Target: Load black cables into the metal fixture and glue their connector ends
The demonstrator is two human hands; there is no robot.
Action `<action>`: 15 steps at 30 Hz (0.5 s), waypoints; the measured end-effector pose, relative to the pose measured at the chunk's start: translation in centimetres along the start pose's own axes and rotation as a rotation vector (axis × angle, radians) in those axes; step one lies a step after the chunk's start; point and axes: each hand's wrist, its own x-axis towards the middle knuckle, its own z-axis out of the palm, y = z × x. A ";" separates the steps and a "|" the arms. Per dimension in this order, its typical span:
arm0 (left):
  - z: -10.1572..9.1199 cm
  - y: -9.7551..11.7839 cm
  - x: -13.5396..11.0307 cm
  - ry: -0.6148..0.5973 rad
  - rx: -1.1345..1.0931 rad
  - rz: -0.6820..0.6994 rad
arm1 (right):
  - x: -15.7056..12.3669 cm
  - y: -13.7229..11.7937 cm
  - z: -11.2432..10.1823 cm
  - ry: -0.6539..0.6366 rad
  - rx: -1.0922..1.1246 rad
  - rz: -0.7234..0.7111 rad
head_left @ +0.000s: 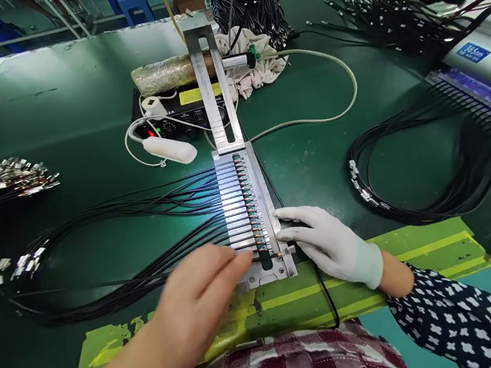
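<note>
A metal fixture (285,262) lies on the bench with black cables (177,252) laid side by side across it, their stripped ends in a row of small slots. My left hand (205,293), bare and slightly blurred, is closed over the fixture's lower left, its fingertips on one black cable. That cable's end, with a small metal connector (288,251), reaches over the fixture's right edge. My right hand (334,248), in a white glove, has its fingers stretched out and their tips against the fixture's right rail. A hinged slotted metal cover (209,102) is raised at the far end.
Behind the fixture stands a black control box (171,127) with a white syringe-like tube (234,61) above it. A silver 365nm lamp unit (475,54) sits at right, near coiled cables (448,201). More cable bundles (12,177) lie at left. Yellow-green tape (441,246) covers the front edge.
</note>
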 end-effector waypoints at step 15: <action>4.6 -3.1 -1.2 -0.044 -0.042 0.077 | 0.5 0.1 0.1 -0.006 0.020 0.033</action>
